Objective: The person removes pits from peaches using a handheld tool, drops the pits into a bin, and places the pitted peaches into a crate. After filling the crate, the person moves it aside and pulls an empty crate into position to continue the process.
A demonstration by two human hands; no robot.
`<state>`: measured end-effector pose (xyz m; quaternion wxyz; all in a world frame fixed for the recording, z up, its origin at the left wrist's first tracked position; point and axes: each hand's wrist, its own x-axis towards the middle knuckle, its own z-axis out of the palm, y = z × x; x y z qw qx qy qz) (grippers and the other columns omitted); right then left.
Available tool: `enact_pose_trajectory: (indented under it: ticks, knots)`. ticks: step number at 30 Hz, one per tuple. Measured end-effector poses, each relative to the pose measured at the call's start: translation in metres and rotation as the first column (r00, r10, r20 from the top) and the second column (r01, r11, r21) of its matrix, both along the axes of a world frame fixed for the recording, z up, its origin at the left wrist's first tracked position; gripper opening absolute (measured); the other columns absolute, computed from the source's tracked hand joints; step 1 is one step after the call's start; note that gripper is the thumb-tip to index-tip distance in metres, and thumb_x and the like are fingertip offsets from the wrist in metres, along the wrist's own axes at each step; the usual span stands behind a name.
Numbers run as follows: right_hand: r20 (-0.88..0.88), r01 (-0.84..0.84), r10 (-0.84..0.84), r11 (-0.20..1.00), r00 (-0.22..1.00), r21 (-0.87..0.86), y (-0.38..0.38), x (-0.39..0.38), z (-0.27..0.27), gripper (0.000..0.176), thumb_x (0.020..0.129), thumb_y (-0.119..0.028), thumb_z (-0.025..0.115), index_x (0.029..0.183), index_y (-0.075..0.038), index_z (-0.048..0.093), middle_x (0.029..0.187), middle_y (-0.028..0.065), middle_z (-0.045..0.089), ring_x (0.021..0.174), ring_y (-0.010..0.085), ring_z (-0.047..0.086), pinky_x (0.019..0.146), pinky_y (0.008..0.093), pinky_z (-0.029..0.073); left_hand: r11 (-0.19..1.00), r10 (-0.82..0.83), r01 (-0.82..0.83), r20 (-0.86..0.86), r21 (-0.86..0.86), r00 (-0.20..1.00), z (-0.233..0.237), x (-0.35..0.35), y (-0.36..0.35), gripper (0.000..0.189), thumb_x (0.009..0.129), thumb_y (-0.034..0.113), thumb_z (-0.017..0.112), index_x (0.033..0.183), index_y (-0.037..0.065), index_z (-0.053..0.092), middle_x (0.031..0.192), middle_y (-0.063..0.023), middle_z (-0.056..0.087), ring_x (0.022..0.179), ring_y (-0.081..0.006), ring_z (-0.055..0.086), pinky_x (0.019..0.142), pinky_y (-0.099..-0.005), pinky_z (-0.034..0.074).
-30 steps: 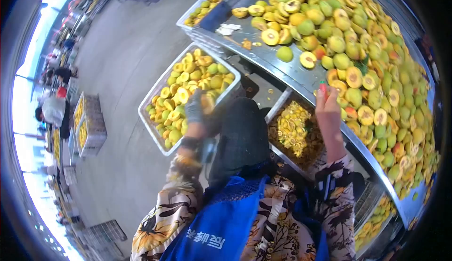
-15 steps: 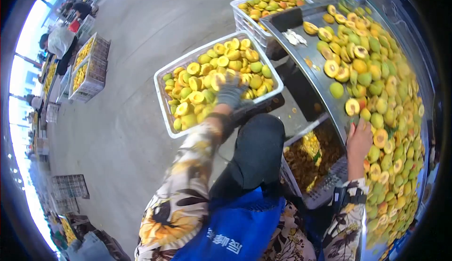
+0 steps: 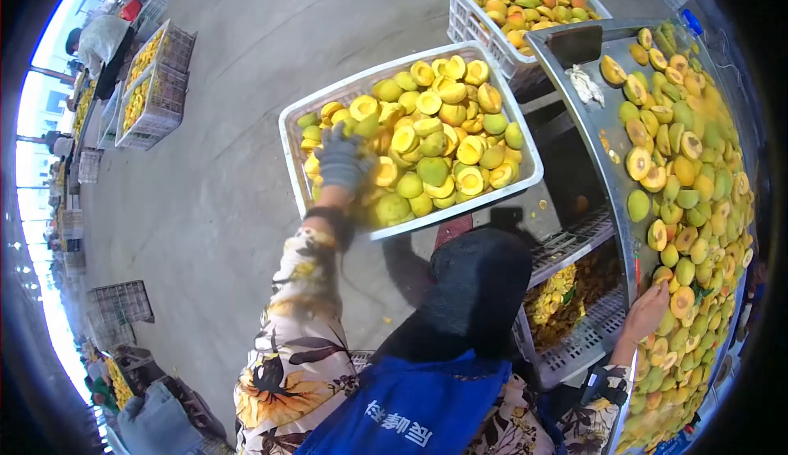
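Note:
My left hand (image 3: 341, 166), in a grey glove, rests with its fingers spread on the pitted peach halves (image 3: 427, 147) at the left side of a white plastic crate (image 3: 460, 209). The halves are yellow inside with green-yellow skin. At the near edge of the metal table (image 3: 603, 139), my bare right hand (image 3: 647, 314) has its fingers curled beside the heaped cut peaches (image 3: 698, 233). A thin red piece (image 3: 638, 266) shows just beyond that hand. Whatever the curled fingers hold is hidden.
Another crate of peach halves (image 3: 525, 7) stands beyond the table's corner. Below the table, a crate (image 3: 579, 356) contains brown and yellow scraps. A crumpled white cloth (image 3: 584, 85) lies on the table. Stacked crates (image 3: 154, 98) and a person (image 3: 103, 40) are far left.
My left hand has moved from the middle of the crate to its left side, over the fruit. My right hand stays by the table edge with fingers curled. The whole view has shifted.

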<state>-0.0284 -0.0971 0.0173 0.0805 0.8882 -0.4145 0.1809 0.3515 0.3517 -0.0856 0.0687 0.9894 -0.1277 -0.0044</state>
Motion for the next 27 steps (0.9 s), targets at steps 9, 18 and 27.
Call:
enact_pose_trajectory:
  ticks: [9, 18, 27]
  knots:
    - [-0.088, -0.276, 0.265, 0.949, 0.960, -0.154, 0.007, 0.010, 0.005, 0.028, 0.084, -0.008, 0.046, 0.108, 0.004, 0.051, 0.109, 0.0221, 0.053, 0.102, 0.0344, 0.050, 0.089, 0.0387, 0.037, 0.950, 0.154, -0.197, -0.186, -0.242, 0.970, -0.043, 0.079, 0.048, 0.044, 0.070, 0.034, 0.064, 0.103, 0.006, 0.057, 0.104, -0.0132, 0.058, 0.100, -0.0276, 0.053, 0.095, -0.0391, 0.034]
    - [0.144, -0.641, 0.625, 0.755, 0.767, 0.138, 0.142, 0.209, -0.079, 0.039, 0.077, -0.010, 0.056, 0.112, 0.002, 0.045, 0.111, 0.0215, 0.049, 0.098, 0.0374, 0.050, 0.085, 0.0420, 0.040, 1.000, -0.022, 0.021, 0.064, 0.017, 0.998, 0.002, 0.040, 0.045, 0.048, 0.076, 0.036, 0.056, 0.119, 0.014, 0.048, 0.126, -0.0112, 0.044, 0.116, -0.0373, 0.038, 0.099, -0.0443, 0.027]
    - [0.066, -0.566, 0.563, 0.818, 0.824, 0.101, 0.085, 0.280, -0.198, 0.040, 0.082, -0.029, 0.054, 0.107, -0.001, 0.042, 0.088, 0.0201, 0.056, 0.073, 0.0366, 0.057, 0.058, 0.0447, 0.046, 0.989, -0.116, 0.119, -0.038, 0.093, 0.993, -0.064, 0.196, -0.035, 0.047, 0.081, 0.046, 0.046, 0.117, 0.015, 0.050, 0.111, -0.0149, 0.054, 0.103, -0.0347, 0.049, 0.089, -0.0438, 0.036]
